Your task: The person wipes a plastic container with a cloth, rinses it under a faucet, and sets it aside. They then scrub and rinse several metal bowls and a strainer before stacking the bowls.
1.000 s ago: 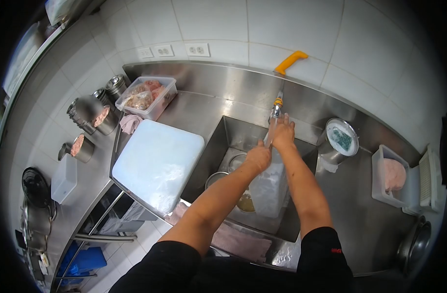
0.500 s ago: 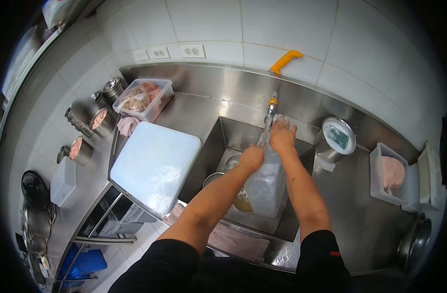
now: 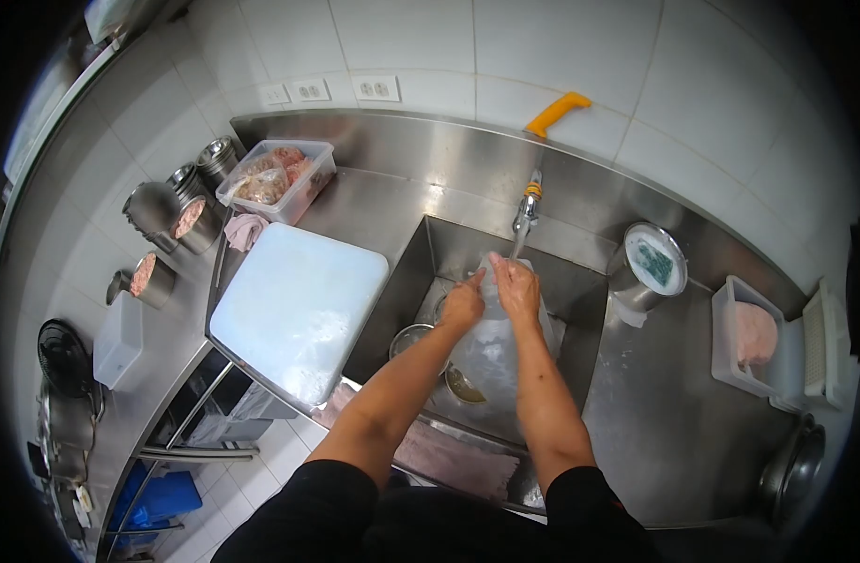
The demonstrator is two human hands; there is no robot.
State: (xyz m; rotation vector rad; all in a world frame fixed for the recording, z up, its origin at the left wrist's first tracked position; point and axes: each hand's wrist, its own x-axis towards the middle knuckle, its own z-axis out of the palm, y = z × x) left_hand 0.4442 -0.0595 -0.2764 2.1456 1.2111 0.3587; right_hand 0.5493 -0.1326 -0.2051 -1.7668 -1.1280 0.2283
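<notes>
A translucent plastic container (image 3: 491,355) is tilted inside the steel sink (image 3: 580,324), under the tap (image 3: 526,214) with its yellow band. Water runs from the tap onto it near my hands. My right hand (image 3: 515,287) is closed at the container's upper end, close below the spout. Lower and to the left, my left hand (image 3: 462,306) grips the container's left edge, fingers curled. Metal bowls (image 3: 413,340) lie in the sink, partly hidden by my left forearm and the container; another bowl (image 3: 466,386) holds murky liquid.
A white cutting board (image 3: 299,310) lies left of the sink. Behind it stands a tub (image 3: 303,192) of bagged meat. On the right are a metal pot (image 3: 634,285) with a green scrubber (image 3: 653,265) and a tub of pink meat (image 3: 755,334). A pink cloth (image 3: 458,460) hangs in front.
Both hands have drawn back from the tap. My right hand has gone from flat and spread to closed. The container has shifted down and tilted in the sink.
</notes>
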